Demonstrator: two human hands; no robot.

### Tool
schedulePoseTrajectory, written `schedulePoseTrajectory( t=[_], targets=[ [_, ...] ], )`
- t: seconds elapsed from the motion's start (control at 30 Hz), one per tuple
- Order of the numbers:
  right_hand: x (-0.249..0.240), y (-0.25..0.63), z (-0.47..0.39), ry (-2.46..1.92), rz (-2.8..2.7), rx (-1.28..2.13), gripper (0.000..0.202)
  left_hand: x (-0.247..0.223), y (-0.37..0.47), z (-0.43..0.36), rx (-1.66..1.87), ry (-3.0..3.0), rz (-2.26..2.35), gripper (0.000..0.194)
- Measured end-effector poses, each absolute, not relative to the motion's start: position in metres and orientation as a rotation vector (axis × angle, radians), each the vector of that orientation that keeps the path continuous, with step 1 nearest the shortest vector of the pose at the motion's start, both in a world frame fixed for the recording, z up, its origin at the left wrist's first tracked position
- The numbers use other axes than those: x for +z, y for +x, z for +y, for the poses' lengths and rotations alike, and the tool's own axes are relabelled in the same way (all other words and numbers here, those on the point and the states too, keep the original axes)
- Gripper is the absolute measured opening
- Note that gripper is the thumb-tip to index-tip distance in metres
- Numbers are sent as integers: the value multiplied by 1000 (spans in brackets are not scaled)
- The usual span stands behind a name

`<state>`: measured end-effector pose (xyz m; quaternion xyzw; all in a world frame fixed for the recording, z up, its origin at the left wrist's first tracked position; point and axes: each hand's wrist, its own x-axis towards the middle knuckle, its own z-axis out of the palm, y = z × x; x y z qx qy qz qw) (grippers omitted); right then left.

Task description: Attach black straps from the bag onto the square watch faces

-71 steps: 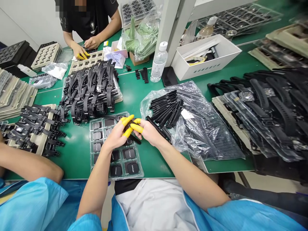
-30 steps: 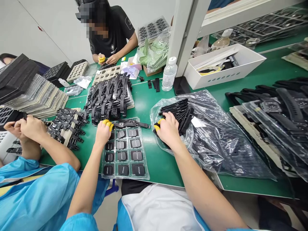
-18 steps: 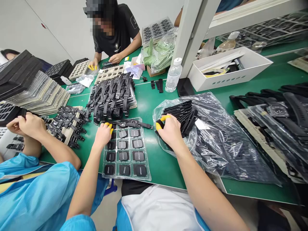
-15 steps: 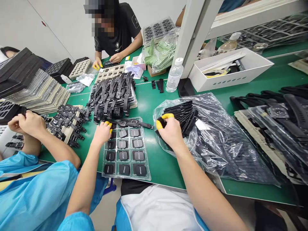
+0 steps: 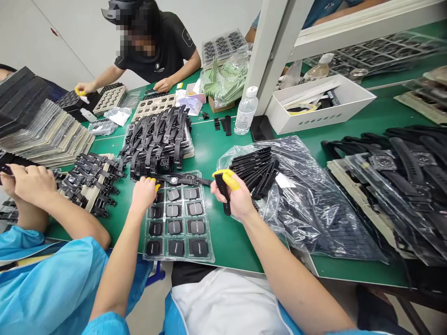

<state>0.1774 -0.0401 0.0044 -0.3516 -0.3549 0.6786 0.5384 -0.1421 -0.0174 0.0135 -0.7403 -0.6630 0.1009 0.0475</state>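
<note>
In my right hand [image 5: 234,195], yellow finger cots and thumb pinch a black watch strap [image 5: 222,195], held upright over the table just left of an open plastic bag [image 5: 314,200] of straps. My left hand [image 5: 144,194], also in yellow cots, has its fingers curled at the upper left corner of a clear tray [image 5: 208,232]. What those fingers hold is hidden. Black watches [image 5: 189,177] with straps lie across the tray's top row, beside the left fingertips. Square black pieces [image 5: 175,227] fill the tray's lower compartments.
A heap of strapped watches [image 5: 159,139] stands behind the tray. A water bottle [image 5: 246,110], a phone [image 5: 261,128] and a white box [image 5: 319,107] stand at the back. More watches on trays [image 5: 384,163] lie at right. Co-workers sit at left and across the table.
My right hand has come out of the bag and moved slightly left, now with a strap in its fingers. My left hand stays by the tray. The person opposite has reached an arm sideways.
</note>
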Motion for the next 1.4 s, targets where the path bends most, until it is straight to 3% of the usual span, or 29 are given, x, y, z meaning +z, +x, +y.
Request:
schedulePoseTrajectory(
  t=[0.1,0.2,0.27,0.37,0.6,0.77,1.4],
  targets=[
    [5,176,-40,-805,-811,1758,47,29,-134,-22,-74,-2311,-2291,15],
    [3,171,-41,-769,-802,1841,47,34,-102,-27,-813,-2490,-2488,24],
    [-1,167,-43,-765,-808,1841,45,25,-72,-28,-1237,-2698,-2437,23],
    [-6,162,-45,-787,-885,1822,45,0,-31,-25,-1462,-2884,-2235,20],
    [-14,162,-47,-910,-1049,1878,42,-38,-21,-25,-1319,-3117,-1528,43],
    [-17,164,-47,-948,-1106,1935,41,-37,-27,-29,-1320,-3139,-1436,61],
    [-17,160,-46,-966,-937,1919,38,-33,-24,-33,-1382,-3089,-1490,47]
  ],
)
